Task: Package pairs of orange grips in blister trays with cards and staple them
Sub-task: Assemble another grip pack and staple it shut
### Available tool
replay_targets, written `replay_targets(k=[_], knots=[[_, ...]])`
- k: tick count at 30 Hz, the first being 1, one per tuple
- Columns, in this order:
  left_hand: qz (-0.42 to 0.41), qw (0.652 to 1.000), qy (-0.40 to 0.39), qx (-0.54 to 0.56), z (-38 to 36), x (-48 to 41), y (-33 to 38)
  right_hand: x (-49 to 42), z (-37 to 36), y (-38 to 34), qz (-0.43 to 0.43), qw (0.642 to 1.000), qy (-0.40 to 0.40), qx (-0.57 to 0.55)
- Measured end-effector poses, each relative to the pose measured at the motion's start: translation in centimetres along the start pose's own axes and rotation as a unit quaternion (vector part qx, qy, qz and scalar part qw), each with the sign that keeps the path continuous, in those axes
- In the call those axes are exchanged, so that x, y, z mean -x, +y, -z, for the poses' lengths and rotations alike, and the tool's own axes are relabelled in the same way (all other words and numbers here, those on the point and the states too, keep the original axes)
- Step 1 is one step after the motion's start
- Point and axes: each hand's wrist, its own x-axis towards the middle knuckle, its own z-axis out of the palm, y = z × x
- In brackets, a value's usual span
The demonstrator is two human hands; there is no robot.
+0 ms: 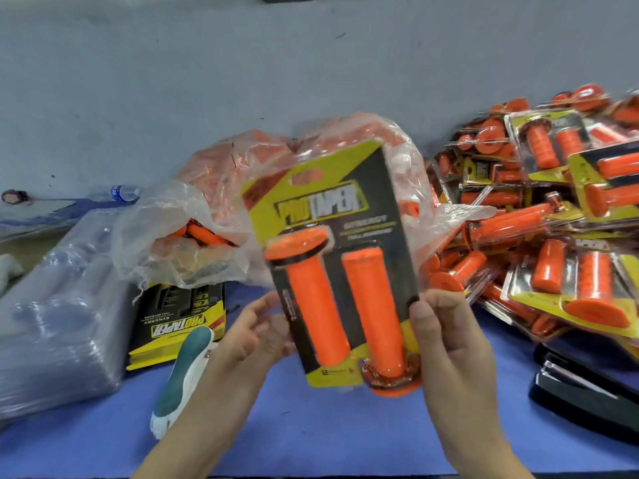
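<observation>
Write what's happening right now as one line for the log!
held: pack with two orange grips | left hand: holds left edge | right hand: grips right edge | black stapler: on table

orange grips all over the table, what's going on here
A person holds one blister pack, two orange grips on a yellow-and-black card, up over the blue table, the left hand and right hand gripping its lower edges. Finished packs are piled at the right, a black stapler lies near them, and a bag of loose grips, spare cards and clear trays sit behind and to the left.
</observation>
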Motion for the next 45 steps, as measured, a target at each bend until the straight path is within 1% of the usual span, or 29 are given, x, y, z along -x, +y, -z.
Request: replay_targets(k=[2,3,5,6,7,8,9,10,11,13,15,17,19,20,21,22,25,27,28,31,32,33,35,37,38,40,41,43,45], knots=[[-0.004,1.0,-0.009,-0.013,-0.3,0.0,0.0,-0.7,0.4,-0.1,-0.025,0.999,-0.014,-0.035],[-0.03,0.999,0.005,-0.034,-0.6,0.1,0.1,-1.1,0.5,0.1,-0.027,0.998,-0.032,-0.041],[-0.109,0.987,0.062,-0.101,-0.9,0.4,0.4,-1.6,0.9,0.7,-0.028,0.996,-0.075,-0.027],[-0.165,0.969,0.086,-0.164,-0.8,0.6,0.6,-1.9,0.9,1.0,-0.047,0.995,-0.084,-0.021],[-0.234,0.936,0.089,-0.249,-0.5,0.6,0.6,-2.1,1.1,1.7,-0.074,0.994,-0.079,-0.033],[-0.299,0.887,0.079,-0.343,0.0,0.7,0.4,-2.2,1.2,1.9,-0.129,0.986,-0.066,-0.082],[-0.346,0.835,0.064,-0.424,0.5,0.7,0.0,-2.3,1.5,2.4,-0.189,0.97,-0.064,-0.138],[-0.37,0.79,0.049,-0.486,0.9,0.7,-0.5,-2.1,1.7,2.5,-0.244,0.953,-0.077,-0.162],[-0.38,0.758,0.036,-0.529,1.1,0.7,-0.9,-1.8,2.2,2.6,-0.272,0.947,-0.106,-0.136],[-0.388,0.71,0.011,-0.587,1.6,0.8,-2.2,-0.9,3.8,3.7,-0.27,0.951,-0.152,-0.006],[-0.367,0.685,-0.016,-0.63,2.1,0.8,-3.3,-0.5,5.3,4.0,-0.246,0.948,-0.171,0.11],[-0.331,0.672,-0.046,-0.661,2.9,0.7,-4.0,-0.3,6.6,4.4,-0.184,0.942,-0.158,0.231],[-0.308,0.671,-0.075,-0.671,3.4,0.7,-4.3,0.3,7.3,4.1,-0.049,0.937,-0.15,0.311],[-0.297,0.676,-0.082,-0.669,3.6,0.6,-4.3,0.7,7.0,3.9,0.036,0.93,-0.17,0.324],[-0.287,0.685,-0.083,-0.665,3.6,0.6,-4.2,1.4,6.7,3.6,0.092,0.914,-0.205,0.339],[-0.278,0.695,-0.079,-0.658,3.6,0.6,-4.0,1.9,6.5,3.6,0.131,0.892,-0.229,0.367],[-0.254,0.721,-0.072,-0.64,3.3,0.8,-3.4,2.1,5.5,4.3,0.209,0.818,-0.273,0.46],[-0.249,0.724,-0.067,-0.639,3.1,0.8,-3.2,1.8,5.2,4.9,0.264,0.796,-0.272,0.471],[-0.248,0.725,-0.065,-0.64,2.9,0.9,-3.2,1.7,5.0,5.0,0.281,0.795,-0.268,0.467],[-0.243,0.73,-0.055,-0.636,3.0,1.0,-3.0,1.5,4.9,5.0,0.279,0.804,-0.252,0.46],[-0.239,0.733,-0.039,-0.636,3.3,1.0,-2.8,1.5,4.9,5.1,0.278,0.806,-0.251,0.459],[-0.229,0.734,-0.005,-0.639,3.8,1.1,-2.6,1.5,4.9,5.0,0.272,0.807,-0.253,0.459],[-0.171,0.728,0.102,-0.655,5.0,1.2,-2.4,1.4,5.1,5.0,0.27,0.809,-0.263,0.452],[-0.085,0.715,0.197,-0.665,6.1,1.2,-2.4,1.5,5.2,4.9,0.251,0.808,-0.278,0.454],[-0.028,0.723,0.22,-0.654,6.5,1.2,-2.7,1.6,5.2,4.9,0.236,0.812,-0.284,0.453],[0.105,0.765,0.21,-0.599,7.2,0.9,-3.0,1.6,5.3,4.9,0.207,0.815,-0.3,0.45],[0.143,0.783,0.198,-0.572,7.5,0.9,-3.1,1.7,5.3,5.0,0.198,0.814,-0.31,0.45],[0.168,0.799,0.197,-0.543,8.0,0.8,-3.1,1.7,5.4,5.4,0.188,0.808,-0.332,0.448],[0.177,0.8,0.193,-0.539,8.0,0.9,-2.8,1.6,5.5,5.7,0.189,0.801,-0.351,0.447]])
